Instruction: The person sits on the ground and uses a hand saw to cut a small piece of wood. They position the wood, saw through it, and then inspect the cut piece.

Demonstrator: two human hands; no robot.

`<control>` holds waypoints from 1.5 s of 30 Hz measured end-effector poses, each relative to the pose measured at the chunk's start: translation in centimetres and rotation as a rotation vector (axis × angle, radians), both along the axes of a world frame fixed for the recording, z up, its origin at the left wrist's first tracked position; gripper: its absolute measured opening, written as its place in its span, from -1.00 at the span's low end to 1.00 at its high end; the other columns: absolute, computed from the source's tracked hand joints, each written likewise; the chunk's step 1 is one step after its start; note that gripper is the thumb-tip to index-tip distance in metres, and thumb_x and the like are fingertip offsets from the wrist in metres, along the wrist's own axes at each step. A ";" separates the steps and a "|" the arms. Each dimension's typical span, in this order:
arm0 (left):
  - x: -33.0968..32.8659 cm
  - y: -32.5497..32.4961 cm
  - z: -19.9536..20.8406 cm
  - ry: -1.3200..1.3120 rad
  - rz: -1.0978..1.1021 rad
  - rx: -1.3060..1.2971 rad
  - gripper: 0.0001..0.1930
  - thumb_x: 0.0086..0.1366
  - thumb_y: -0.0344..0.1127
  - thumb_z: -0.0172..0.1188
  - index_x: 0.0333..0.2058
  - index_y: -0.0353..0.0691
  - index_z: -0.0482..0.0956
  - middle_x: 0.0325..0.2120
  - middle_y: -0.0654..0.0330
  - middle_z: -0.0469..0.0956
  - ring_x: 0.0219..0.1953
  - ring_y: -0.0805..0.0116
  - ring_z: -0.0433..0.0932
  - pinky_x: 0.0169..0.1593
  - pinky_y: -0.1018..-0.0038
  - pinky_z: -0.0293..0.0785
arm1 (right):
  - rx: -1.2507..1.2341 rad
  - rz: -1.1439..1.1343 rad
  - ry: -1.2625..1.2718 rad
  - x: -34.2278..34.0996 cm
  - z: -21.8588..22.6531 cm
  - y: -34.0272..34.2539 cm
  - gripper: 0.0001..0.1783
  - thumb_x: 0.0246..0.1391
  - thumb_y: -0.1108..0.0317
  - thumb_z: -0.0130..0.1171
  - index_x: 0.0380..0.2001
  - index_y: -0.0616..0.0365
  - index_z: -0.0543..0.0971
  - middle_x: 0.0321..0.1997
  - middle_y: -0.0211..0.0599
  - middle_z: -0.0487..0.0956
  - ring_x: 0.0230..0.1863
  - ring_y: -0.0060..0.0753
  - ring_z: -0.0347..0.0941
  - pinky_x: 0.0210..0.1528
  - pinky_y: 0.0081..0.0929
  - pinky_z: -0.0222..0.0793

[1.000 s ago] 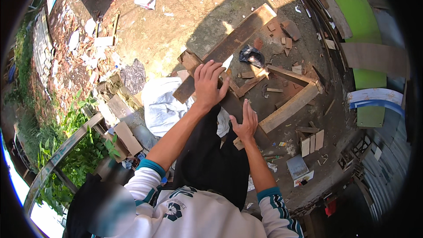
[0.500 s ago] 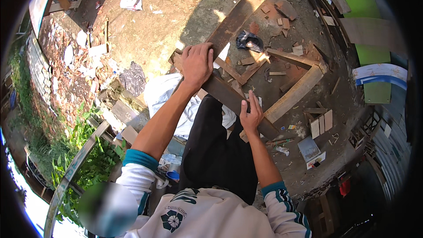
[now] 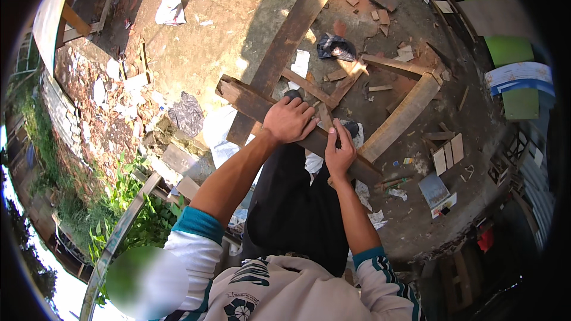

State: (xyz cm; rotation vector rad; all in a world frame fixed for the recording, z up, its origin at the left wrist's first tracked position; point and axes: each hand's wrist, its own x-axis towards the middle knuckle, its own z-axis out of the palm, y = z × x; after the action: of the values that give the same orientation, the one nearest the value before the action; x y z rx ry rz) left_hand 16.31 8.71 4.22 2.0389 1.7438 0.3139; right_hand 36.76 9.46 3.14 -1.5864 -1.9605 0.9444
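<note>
Change since earlier frame: both hands sit lower and more to the middle of the frame than half a second ago, and the dark plank now lies across under them; the right hand has come closer to the left one.

Head view, left hand: the left hand (image 3: 289,120) lies palm down on the dark weathered plank (image 3: 256,105), fingers curled over its far edge, so it is closed on the wood.

Head view, right hand: the right hand (image 3: 339,153) wraps around the same plank lower and to the right, thumb on top; a firm grip, not spread.

Head view, plank: it runs from the centre left of the frame down to the centre right, in front of the black trousers (image 3: 294,214), and it crosses over a long brown board (image 3: 284,47) that points to the upper middle.

Head view, surroundings: a pale beam (image 3: 400,117) lies at the right, a black crumpled bag (image 3: 335,46) above it, small wood offcuts (image 3: 449,153) at the right side, green plants (image 3: 134,214) at the lower left.

Step in hand: I judge the plank is being lifted or shifted with two hands.

Next move calls for: probably an even pull from both hands, so the end at the left does not catch on the board under it.
</note>
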 end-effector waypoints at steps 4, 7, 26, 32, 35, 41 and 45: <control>-0.1 -0.2 -0.2 -0.036 0.006 0.015 -0.73 0.36 -0.05 0.14 -0.41 -0.09 0.55 -0.46 0.27 0.53 -0.31 0.27 0.52 -0.14 0.33 0.38 | -0.397 -0.217 0.197 -0.4 0.3 1.0 -0.73 0.28 0.37 0.16 -0.04 0.25 0.67 -0.07 -0.08 0.70 -0.12 -0.08 0.68 -0.16 -0.35 0.58; -0.8 0.0 0.2 -0.121 0.084 0.055 -0.83 0.32 -0.14 0.20 -0.31 -0.09 0.58 -0.38 0.27 0.56 -0.19 0.28 0.55 0.01 0.28 0.36 | -0.104 0.025 -0.047 -1.2 -0.1 1.0 -0.75 0.28 0.38 0.16 -0.06 0.22 0.68 -0.10 -0.13 0.71 -0.18 -0.15 0.68 -0.20 -0.40 0.57; -4.0 0.5 -1.4 -0.009 1.240 0.282 -0.71 0.53 -0.27 -0.11 0.05 -0.29 0.48 -0.13 0.12 0.68 0.01 0.15 0.51 0.26 0.20 0.10 | -1.008 0.293 0.303 -6.1 -4.9 7.5 -0.72 0.23 0.44 0.11 -0.05 0.33 0.61 -0.23 -0.18 0.72 -0.28 -0.44 0.64 -0.21 -0.47 0.52; -5.8 0.4 -0.7 0.186 0.999 0.122 -0.73 0.54 -0.22 -0.07 0.07 -0.13 0.50 -0.15 0.33 0.72 -0.07 0.36 0.58 0.17 0.28 0.10 | -0.951 0.631 0.141 -11.1 -6.6 8.3 -0.73 0.12 0.38 0.24 -0.12 0.20 0.73 -0.29 -0.27 0.73 -0.25 -0.44 0.61 -0.14 -0.46 0.49; -5.9 0.2 -1.2 0.195 1.037 0.168 -0.73 0.53 -0.22 -0.07 0.04 -0.14 0.52 -0.20 0.32 0.72 -0.08 0.36 0.58 0.18 0.27 0.09 | -1.063 0.647 0.216 -12.4 -7.2 7.6 -0.67 0.06 0.40 0.27 -0.08 0.25 0.71 -0.23 -0.20 0.73 -0.20 -0.40 0.63 -0.10 -0.46 0.49; -6.3 0.1 -1.3 0.190 1.006 0.173 -0.75 0.52 -0.25 -0.07 -0.03 -0.14 0.56 -0.30 0.29 0.69 -0.11 0.36 0.57 0.22 0.25 0.06 | -1.382 0.609 0.316 -13.7 -8.6 7.5 -0.62 0.02 0.50 0.25 -0.06 0.42 0.66 -0.16 -0.16 0.71 -0.19 -0.45 0.60 -0.11 -0.49 0.49; -6.5 0.3 -1.2 0.188 1.030 0.137 -0.74 0.51 -0.23 -0.07 -0.03 -0.15 0.56 -0.31 0.27 0.68 -0.10 0.34 0.56 0.24 0.24 0.05 | -1.489 0.587 0.397 -14.3 -10.4 7.0 -0.65 0.04 0.51 0.23 -0.08 0.42 0.65 -0.18 -0.19 0.70 -0.20 -0.45 0.60 -0.19 -0.49 0.49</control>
State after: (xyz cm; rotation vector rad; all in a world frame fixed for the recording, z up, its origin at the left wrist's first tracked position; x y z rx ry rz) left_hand 9.80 8.97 2.99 1.0828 2.8341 0.5569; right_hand 22.45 16.50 -7.26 -1.0491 -1.3170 3.1045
